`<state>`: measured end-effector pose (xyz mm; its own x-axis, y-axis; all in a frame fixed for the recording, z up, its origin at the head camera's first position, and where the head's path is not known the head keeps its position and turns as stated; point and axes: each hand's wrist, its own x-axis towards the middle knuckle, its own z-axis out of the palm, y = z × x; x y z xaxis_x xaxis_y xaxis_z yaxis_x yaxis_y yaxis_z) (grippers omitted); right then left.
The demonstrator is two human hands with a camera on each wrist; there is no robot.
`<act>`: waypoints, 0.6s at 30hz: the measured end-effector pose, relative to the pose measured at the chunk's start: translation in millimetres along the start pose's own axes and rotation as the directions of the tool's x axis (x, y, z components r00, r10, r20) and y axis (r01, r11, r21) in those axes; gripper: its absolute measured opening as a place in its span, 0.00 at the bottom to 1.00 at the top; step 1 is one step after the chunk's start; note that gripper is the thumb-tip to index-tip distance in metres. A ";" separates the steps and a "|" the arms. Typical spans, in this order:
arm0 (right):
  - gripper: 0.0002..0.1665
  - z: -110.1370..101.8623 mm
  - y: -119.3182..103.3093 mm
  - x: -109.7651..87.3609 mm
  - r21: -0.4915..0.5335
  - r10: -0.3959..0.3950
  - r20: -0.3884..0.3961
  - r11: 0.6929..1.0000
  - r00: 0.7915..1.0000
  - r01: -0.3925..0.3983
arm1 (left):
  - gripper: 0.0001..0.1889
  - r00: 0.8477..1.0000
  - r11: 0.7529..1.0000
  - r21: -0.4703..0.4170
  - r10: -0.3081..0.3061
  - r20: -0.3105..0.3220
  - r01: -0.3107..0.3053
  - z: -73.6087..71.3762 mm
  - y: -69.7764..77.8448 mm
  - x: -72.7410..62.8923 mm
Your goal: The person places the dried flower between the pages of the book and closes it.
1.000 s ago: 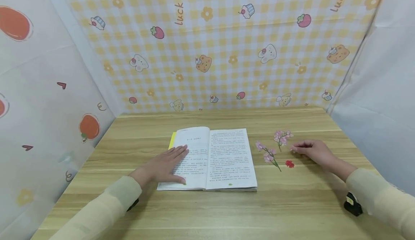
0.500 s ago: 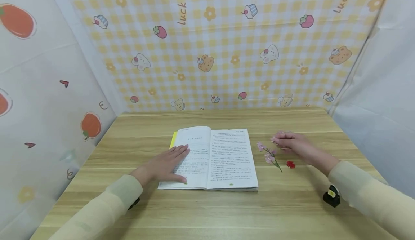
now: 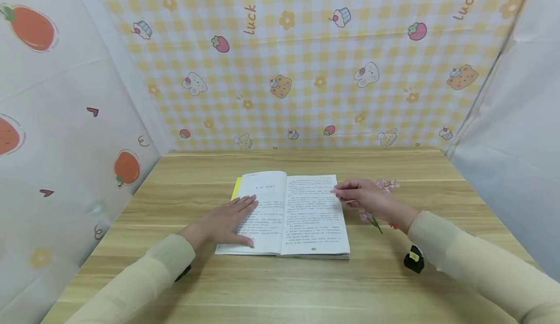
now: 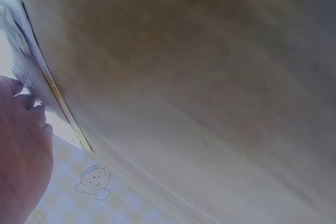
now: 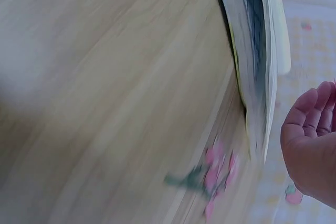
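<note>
An open book (image 3: 312, 217) with printed pages lies on the wooden table. My left hand (image 3: 223, 222) rests on its left page, fingers extended and thumb near the bottom edge. Over the outer edge of the right page, my right hand (image 3: 367, 200) pinches a small pink flower (image 3: 333, 190) between thumb and fingertips; the fingers largely hide it. Beneath and beside this hand lie two pink flower sprigs, one sprig (image 3: 388, 185) behind it and a partly covered sprig (image 3: 366, 215) in front. A red flower (image 3: 393, 225) shows beside the right wrist.
The wooden table (image 3: 262, 290) runs back to a yellow checked cloth (image 3: 302, 61) hanging behind it. White cloth screens stand on both sides. A black wrist camera (image 3: 413, 260) hangs under the right sleeve.
My right hand has moved left with the small pink flower, from beside the sprigs to the book's right page edge. My left hand has stayed on the left page.
</note>
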<state>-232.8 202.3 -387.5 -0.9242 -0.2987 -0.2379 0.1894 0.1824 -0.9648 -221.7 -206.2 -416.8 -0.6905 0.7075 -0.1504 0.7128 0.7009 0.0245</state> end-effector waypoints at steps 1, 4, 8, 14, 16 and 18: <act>0.21 4.6 -0.7 1.6 -0.002 -0.003 0.007 1.000 1.000 0.003 | 0.59 1.000 1.000 -0.002 0.001 0.001 -0.001 -0.2 0.2 -0.2; 0.19 16.9 -1.6 7.7 -0.003 -0.009 0.027 1.000 1.000 0.010 | 0.59 1.000 1.000 0.001 -0.001 0.003 0.001 0.5 0.4 -0.1; 0.19 30.2 -0.5 17.1 -0.035 -0.011 0.053 0.999 0.999 0.012 | 0.60 1.000 1.000 0.015 -0.006 0.008 0.006 2.5 -0.4 0.0; 0.21 49.6 -2.6 27.6 -0.055 0.011 0.075 0.998 0.997 -0.007 | 0.60 1.000 1.000 -0.002 -0.001 0.001 0.001 3.6 -1.0 -0.2; 0.20 56.0 -4.0 30.0 -0.085 0.019 0.086 0.996 0.996 -0.012 | 0.60 1.000 1.000 -0.004 -0.002 0.001 0.002 3.6 -1.3 -0.4; 0.18 61.8 -4.2 32.7 -0.120 0.026 0.089 0.993 0.996 -0.015 | 0.60 1.000 1.000 -0.001 -0.002 -0.001 0.002 3.7 -2.0 -0.4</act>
<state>-243.3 133.9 -398.1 -0.8859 -0.3757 -0.2720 0.1626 0.2978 -0.9407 -222.4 -208.2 -420.5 -0.6924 0.7059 -0.1495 0.7110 0.7027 0.0249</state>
